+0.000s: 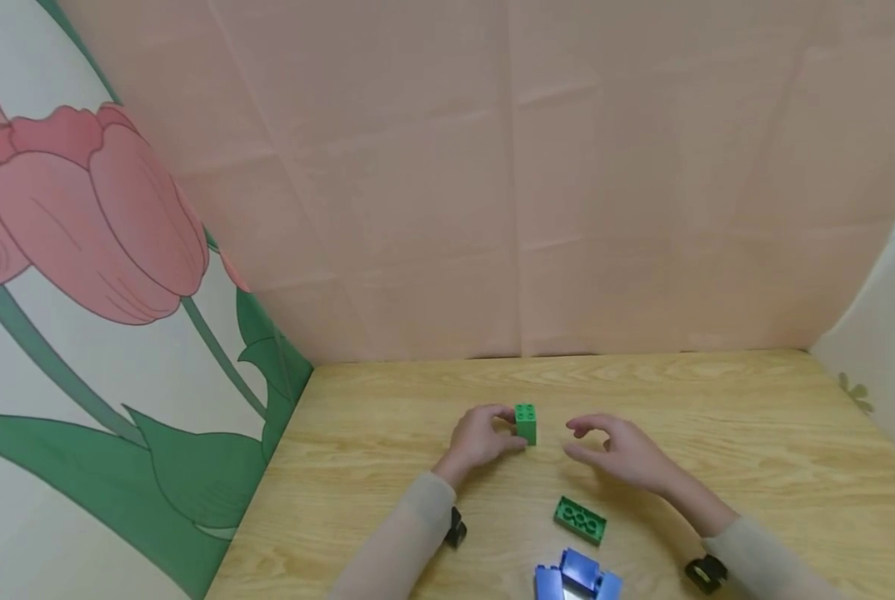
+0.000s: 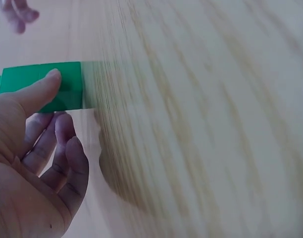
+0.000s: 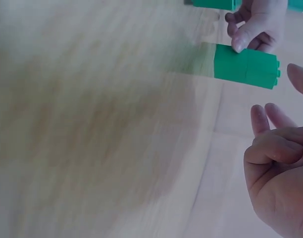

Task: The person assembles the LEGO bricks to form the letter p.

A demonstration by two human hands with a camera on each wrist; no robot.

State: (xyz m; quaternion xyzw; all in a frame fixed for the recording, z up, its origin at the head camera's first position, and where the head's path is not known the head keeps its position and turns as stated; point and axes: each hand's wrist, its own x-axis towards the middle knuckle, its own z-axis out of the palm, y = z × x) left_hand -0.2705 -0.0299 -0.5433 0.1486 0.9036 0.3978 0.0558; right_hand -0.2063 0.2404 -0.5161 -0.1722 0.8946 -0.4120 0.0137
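Observation:
Two green bricks stacked together (image 1: 526,425) stand upright on the wooden table, studs on top. My left hand (image 1: 481,437) grips this stack from its left side. In the left wrist view the thumb lies flat against one face of the green stack (image 2: 67,94), with fingers behind it. A seam across the middle of the stack (image 3: 260,68) shows in the right wrist view. My right hand (image 1: 627,454) hovers to the right of the stack, apart from it, with loosely bent fingers and nothing in them; the right wrist view shows that hand (image 3: 285,173) too.
Nearer to me, a darker green brick (image 1: 580,521) lies with its hollow underside up. Several blue bricks (image 1: 580,571) sit close together at the front edge of the view. A pink cloth wall (image 1: 522,208) closes off the table's back; a tulip-print panel (image 1: 102,217) stands on the left.

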